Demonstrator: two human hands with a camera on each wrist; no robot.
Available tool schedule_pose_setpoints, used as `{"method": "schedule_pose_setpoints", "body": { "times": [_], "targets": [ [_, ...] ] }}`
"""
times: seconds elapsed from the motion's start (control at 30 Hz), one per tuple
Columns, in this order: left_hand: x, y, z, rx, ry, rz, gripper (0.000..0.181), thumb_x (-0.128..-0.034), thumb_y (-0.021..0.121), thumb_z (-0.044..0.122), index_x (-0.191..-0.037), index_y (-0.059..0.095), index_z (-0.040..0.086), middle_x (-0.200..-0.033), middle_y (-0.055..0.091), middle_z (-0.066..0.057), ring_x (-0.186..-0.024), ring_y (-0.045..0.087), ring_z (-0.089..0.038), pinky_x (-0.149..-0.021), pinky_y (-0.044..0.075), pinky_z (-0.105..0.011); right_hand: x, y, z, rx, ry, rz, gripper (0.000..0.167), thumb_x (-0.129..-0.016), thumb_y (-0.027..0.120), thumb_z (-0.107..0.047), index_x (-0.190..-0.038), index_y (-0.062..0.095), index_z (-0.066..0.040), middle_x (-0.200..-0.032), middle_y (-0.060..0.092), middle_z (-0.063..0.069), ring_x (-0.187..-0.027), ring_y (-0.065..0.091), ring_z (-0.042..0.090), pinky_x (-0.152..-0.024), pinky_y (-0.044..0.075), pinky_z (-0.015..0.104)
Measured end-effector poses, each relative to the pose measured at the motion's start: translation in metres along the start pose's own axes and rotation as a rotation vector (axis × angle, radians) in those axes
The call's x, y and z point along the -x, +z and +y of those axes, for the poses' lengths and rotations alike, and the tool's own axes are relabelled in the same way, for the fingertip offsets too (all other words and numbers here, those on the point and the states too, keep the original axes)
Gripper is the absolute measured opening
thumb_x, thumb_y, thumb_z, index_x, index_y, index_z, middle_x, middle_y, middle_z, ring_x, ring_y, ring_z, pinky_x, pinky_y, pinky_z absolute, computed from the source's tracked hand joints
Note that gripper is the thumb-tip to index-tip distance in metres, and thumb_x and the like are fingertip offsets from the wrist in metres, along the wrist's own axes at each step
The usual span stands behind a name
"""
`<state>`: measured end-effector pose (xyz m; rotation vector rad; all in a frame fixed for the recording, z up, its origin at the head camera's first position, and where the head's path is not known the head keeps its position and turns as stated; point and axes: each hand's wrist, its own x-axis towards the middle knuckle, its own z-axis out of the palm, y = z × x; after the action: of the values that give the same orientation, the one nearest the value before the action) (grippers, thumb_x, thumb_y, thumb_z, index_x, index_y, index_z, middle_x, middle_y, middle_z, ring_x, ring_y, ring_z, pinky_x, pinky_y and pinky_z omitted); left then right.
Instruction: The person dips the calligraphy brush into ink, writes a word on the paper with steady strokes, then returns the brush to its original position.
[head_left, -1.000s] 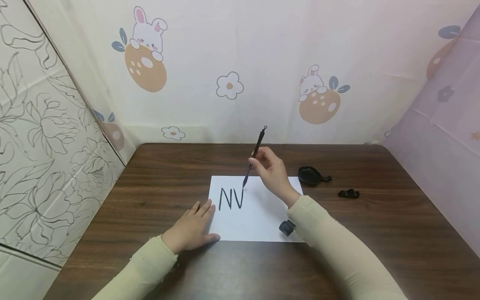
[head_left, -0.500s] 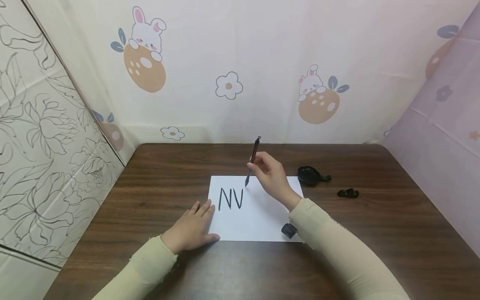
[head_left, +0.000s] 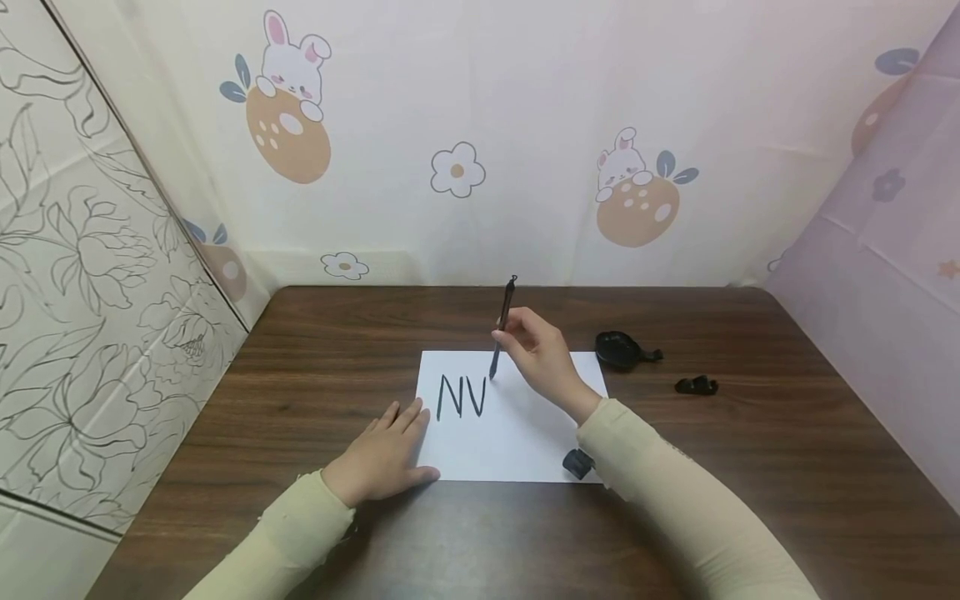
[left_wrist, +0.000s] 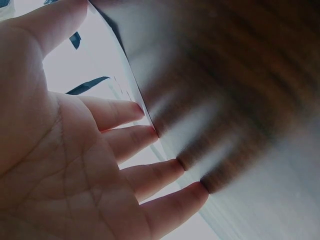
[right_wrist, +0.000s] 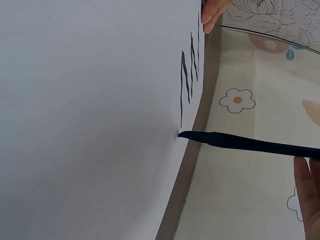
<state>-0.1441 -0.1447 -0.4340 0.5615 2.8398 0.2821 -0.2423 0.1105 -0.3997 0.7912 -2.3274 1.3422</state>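
I see the table [head_left: 480, 533], paper [head_left: 513, 450] set in from its far edge. Left hand [head_left: 381, 458], fingers straight and apart, lies at the paper's left edge; right hand [head_left: 543, 354] pinches a brush [head_left: 507, 298], tip near the paper's far edge.

From my end: the right hand [head_left: 542, 354] has slid slightly left and nearer the person, the brush [head_left: 508, 300] now stands more upright, and its tip's hopped off the V [head_left: 483, 397] to just right of it.
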Motion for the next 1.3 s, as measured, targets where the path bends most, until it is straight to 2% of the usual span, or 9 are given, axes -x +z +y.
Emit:
{"method": "schedule_pose_setpoints", "body": {
  "times": [0.67, 1.3],
  "targets": [
    [0.001, 0.000, 0.000, 0.008, 0.000, 0.004, 0.085, -0.0875, 0.066, 0.054, -0.150, 0.037, 0.005, -0.161, 0.027, -0.014, -0.145, 0.026, -0.047, -0.113, 0.030, -0.062, 0.009, -0.002, -0.008, 0.010, 0.062, -0.042, 0.020, -0.094, 0.066, -0.013, -0.113, 0.061, -0.010, -0.093, 0.064, 0.003, -0.087, 0.064, 0.015, -0.078, 0.057, 0.033],
    [0.001, 0.001, -0.001, 0.007, 0.007, 0.016, 0.085, -0.0873, 0.066, 0.054, -0.150, 0.037, 0.004, -0.161, 0.027, -0.014, -0.145, 0.026, -0.048, -0.113, 0.030, -0.062, 0.020, -0.005, -0.015, -0.015, 0.066, -0.059, 0.018, -0.093, 0.067, -0.015, -0.110, 0.062, -0.012, -0.089, 0.065, 0.002, -0.089, 0.064, 0.015, -0.077, 0.058, 0.028]
  ]
}}
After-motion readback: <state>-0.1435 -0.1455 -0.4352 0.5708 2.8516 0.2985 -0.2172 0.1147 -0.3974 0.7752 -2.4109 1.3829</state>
